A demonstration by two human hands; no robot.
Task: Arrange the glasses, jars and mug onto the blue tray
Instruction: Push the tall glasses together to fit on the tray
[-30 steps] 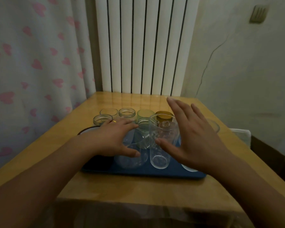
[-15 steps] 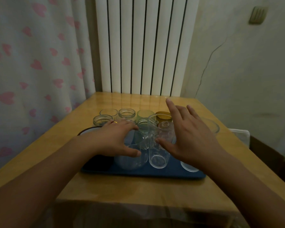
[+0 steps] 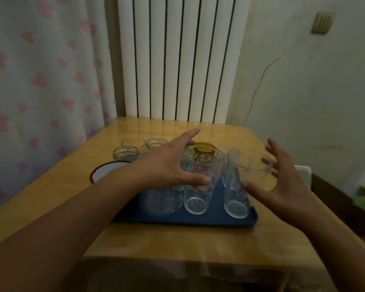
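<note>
Both forearms are bare to the frame's edge with no sleeve showing, and the left hand (image 3: 167, 167) and right hand (image 3: 282, 184) wear no glove or watch

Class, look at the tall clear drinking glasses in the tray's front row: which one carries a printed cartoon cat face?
The middle tall clear glass, beside the left hand; the plain tall clear glass to its right shows no print.
</note>
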